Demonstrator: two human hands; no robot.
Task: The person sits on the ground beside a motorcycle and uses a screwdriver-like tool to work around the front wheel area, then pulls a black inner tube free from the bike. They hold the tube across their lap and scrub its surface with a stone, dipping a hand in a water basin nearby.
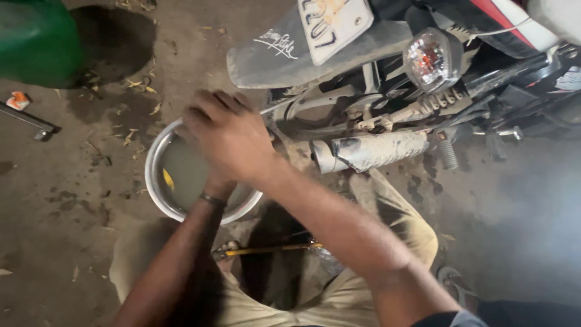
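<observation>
Over the metal bowl (158,158) of murky water, the right hand (227,136) covers the left hand (215,184), fingers curled, grip hidden; a white plate (333,21) sits at one o'clock.

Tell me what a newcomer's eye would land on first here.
First, the two hands at centre: the right hand lies over the left hand, above a round metal basin of murky liquid on the dirt floor. Next, the motorcycle's rear at upper right, with its pale exhaust pipe and turn signal.
</observation>
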